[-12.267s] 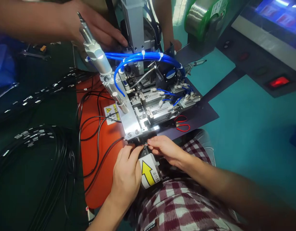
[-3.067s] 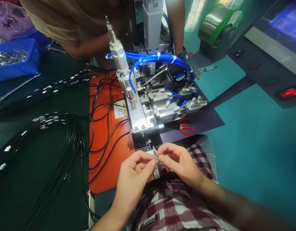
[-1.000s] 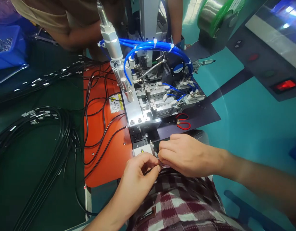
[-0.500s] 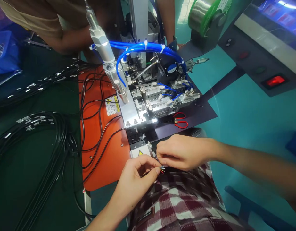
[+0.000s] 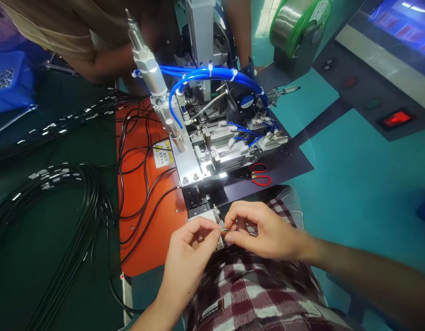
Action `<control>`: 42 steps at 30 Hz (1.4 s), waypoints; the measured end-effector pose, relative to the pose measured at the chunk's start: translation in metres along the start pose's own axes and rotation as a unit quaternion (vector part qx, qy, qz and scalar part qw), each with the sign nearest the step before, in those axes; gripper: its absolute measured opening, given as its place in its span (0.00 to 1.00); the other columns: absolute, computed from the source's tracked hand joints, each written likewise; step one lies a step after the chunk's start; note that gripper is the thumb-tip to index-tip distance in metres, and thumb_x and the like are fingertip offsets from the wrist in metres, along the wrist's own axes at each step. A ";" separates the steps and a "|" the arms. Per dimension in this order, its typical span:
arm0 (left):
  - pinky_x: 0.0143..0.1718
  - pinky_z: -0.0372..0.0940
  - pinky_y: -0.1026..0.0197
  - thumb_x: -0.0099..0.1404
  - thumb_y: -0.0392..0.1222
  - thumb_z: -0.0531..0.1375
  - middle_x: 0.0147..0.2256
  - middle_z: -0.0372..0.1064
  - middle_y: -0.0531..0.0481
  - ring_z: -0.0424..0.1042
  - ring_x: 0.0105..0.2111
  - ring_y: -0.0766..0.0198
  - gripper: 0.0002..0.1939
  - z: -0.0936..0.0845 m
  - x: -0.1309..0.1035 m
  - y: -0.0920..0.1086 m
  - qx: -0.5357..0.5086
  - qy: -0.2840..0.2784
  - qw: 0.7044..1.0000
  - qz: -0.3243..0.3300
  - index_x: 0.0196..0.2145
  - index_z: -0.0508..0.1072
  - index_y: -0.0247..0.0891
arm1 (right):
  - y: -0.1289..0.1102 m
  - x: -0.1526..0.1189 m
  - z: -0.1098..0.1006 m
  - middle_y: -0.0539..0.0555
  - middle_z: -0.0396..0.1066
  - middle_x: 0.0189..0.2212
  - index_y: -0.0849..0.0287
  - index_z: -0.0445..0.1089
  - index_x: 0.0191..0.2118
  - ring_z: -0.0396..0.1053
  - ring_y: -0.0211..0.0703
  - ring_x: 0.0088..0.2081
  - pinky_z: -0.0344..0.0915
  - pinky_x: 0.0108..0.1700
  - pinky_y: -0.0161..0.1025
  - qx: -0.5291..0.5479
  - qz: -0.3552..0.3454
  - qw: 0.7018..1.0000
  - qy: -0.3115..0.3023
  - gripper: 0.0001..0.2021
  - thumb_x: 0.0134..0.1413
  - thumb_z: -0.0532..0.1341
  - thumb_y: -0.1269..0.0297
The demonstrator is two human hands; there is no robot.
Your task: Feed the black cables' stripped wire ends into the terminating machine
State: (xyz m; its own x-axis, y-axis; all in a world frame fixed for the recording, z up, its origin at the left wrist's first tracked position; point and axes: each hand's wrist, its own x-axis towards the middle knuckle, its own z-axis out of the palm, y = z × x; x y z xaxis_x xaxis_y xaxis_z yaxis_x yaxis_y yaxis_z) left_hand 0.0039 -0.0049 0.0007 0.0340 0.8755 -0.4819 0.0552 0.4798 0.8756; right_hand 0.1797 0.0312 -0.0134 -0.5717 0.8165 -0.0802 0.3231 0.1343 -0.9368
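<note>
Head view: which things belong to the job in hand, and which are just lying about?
Seemingly in the job:
coloured wires, pinched in the left grip, with the right grip close by
black cable bundle, probably
machine with blue hoses, probably

Seemingly lying about:
red-handled tool
blue bin of small metal pieces
long silver tool beside it

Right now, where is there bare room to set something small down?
The orange board is mostly bare between its black cables and the left hand, which pinches coloured wires. The green table looks bare below the looped cable bundle's curve. It's crowded on the board's cable-strewn upper part and around the machine's blue tubes.
</note>
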 end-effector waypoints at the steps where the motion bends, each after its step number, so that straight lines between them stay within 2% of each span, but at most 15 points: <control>1: 0.23 0.53 0.69 0.56 0.42 0.64 0.22 0.64 0.57 0.55 0.20 0.73 0.07 0.000 0.000 -0.001 -0.007 0.006 1.000 0.003 0.27 0.73 0.35 | 0.001 -0.001 0.006 0.50 0.69 0.29 0.60 0.69 0.32 0.64 0.34 0.27 0.62 0.29 0.31 0.015 0.005 0.999 0.029 0.02 0.53 0.63 0.68; 5: 0.22 0.52 0.70 0.57 0.42 0.64 0.21 0.64 0.57 0.55 0.20 0.74 0.07 0.000 0.000 -0.003 -0.018 0.017 1.000 0.018 0.27 0.72 0.35 | 0.000 -0.004 0.021 0.49 0.69 0.27 0.60 0.69 0.30 0.64 0.34 0.26 0.61 0.29 0.32 0.039 0.024 0.993 0.107 0.02 0.53 0.62 0.70; 10: 0.23 0.55 0.71 0.57 0.42 0.64 0.22 0.66 0.56 0.58 0.22 0.73 0.07 0.001 0.000 -0.003 -0.013 0.019 0.999 0.034 0.27 0.73 0.35 | -0.003 -0.004 0.024 0.49 0.68 0.27 0.61 0.68 0.29 0.62 0.34 0.27 0.58 0.29 0.33 0.052 0.034 0.990 0.127 0.04 0.54 0.60 0.69; 13: 0.22 0.55 0.71 0.57 0.41 0.64 0.21 0.65 0.56 0.58 0.21 0.73 0.07 0.003 0.000 -0.006 -0.013 0.026 0.998 0.048 0.26 0.73 0.35 | -0.002 0.000 0.024 0.47 0.63 0.22 0.61 0.66 0.28 0.58 0.33 0.24 0.55 0.26 0.32 0.159 0.098 0.978 0.095 0.07 0.54 0.59 0.65; 17: 0.21 0.53 0.71 0.59 0.42 0.63 0.21 0.63 0.57 0.56 0.20 0.73 0.06 0.003 0.000 -0.015 -0.056 0.017 0.997 0.050 0.31 0.73 0.37 | 0.003 0.006 0.023 0.43 0.55 0.16 0.61 0.64 0.25 0.50 0.29 0.18 0.46 0.22 0.31 0.364 0.200 0.910 -0.004 0.12 0.51 0.60 0.59; 20: 0.22 0.54 0.71 0.60 0.43 0.63 0.22 0.63 0.57 0.57 0.20 0.74 0.07 0.001 0.001 -0.020 -0.085 -0.013 0.996 0.036 0.35 0.73 0.37 | 0.005 0.007 0.024 0.44 0.57 0.17 0.62 0.64 0.23 0.50 0.28 0.17 0.44 0.22 0.31 0.421 0.221 0.880 -0.015 0.11 0.48 0.61 0.61; 22: 0.21 0.53 0.71 0.59 0.43 0.64 0.21 0.62 0.57 0.57 0.20 0.74 0.08 0.000 0.001 -0.020 -0.084 -0.022 0.996 0.032 0.35 0.73 0.37 | 0.002 0.006 0.024 0.43 0.57 0.17 0.62 0.64 0.24 0.51 0.28 0.18 0.45 0.22 0.31 0.404 0.217 0.888 0.004 0.11 0.47 0.61 0.61; 24: 0.21 0.52 0.71 0.57 0.43 0.65 0.20 0.61 0.58 0.56 0.19 0.74 0.09 0.001 0.001 -0.019 -0.079 -0.014 0.996 0.029 0.34 0.72 0.37 | -0.002 0.005 0.024 0.43 0.57 0.16 0.62 0.64 0.25 0.53 0.29 0.18 0.47 0.22 0.31 0.362 0.200 0.910 0.032 0.10 0.49 0.61 0.60; 27: 0.20 0.50 0.70 0.60 0.45 0.63 0.18 0.61 0.58 0.56 0.18 0.74 0.09 0.001 0.001 -0.016 -0.093 -0.006 0.996 0.001 0.33 0.70 0.37 | -0.006 0.003 0.024 0.43 0.57 0.17 0.61 0.63 0.26 0.54 0.30 0.18 0.49 0.22 0.31 0.329 0.179 0.926 0.047 0.10 0.50 0.60 0.60; 32: 0.20 0.46 0.70 0.61 0.46 0.62 0.17 0.55 0.59 0.50 0.19 0.75 0.11 -0.003 0.003 -0.015 -0.131 -0.041 0.989 -0.050 0.29 0.69 0.35 | -0.001 0.003 0.019 0.43 0.57 0.17 0.61 0.63 0.25 0.54 0.30 0.18 0.51 0.22 0.31 0.315 0.168 0.934 0.009 0.09 0.51 0.59 0.62; 37: 0.19 0.39 0.69 0.57 0.46 0.65 0.18 0.52 0.59 0.46 0.18 0.76 0.13 -0.009 0.008 -0.009 -0.115 -0.129 0.981 -0.086 0.27 0.69 0.33 | 0.008 0.002 0.015 0.45 0.59 0.19 0.61 0.63 0.27 0.55 0.31 0.19 0.52 0.22 0.30 0.280 0.146 0.948 -0.037 0.08 0.52 0.59 0.63; 40: 0.19 0.41 0.69 0.57 0.46 0.65 0.18 0.54 0.59 0.48 0.17 0.76 0.14 -0.009 0.010 -0.005 -0.126 -0.122 0.981 -0.084 0.26 0.67 0.34 | 0.009 0.003 0.013 0.44 0.58 0.17 0.61 0.62 0.28 0.56 0.31 0.19 0.52 0.22 0.30 0.284 0.129 0.949 -0.039 0.08 0.53 0.58 0.62; 42: 0.19 0.44 0.69 0.59 0.47 0.64 0.19 0.55 0.59 0.50 0.18 0.75 0.12 -0.007 0.008 -0.003 -0.113 -0.102 0.986 -0.070 0.30 0.68 0.36 | 0.007 0.004 0.011 0.44 0.58 0.17 0.61 0.62 0.28 0.56 0.31 0.19 0.53 0.22 0.31 0.266 0.118 0.956 -0.027 0.08 0.54 0.58 0.62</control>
State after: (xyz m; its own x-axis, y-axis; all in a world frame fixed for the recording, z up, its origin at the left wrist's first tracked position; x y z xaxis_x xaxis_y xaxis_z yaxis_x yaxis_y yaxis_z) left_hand -0.0031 0.0015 -0.0058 0.2430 0.7812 -0.5751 -0.1501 0.6160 0.7733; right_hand 0.1716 0.0292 -0.0239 -0.5731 0.7570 -0.3140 0.0268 -0.3656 -0.9304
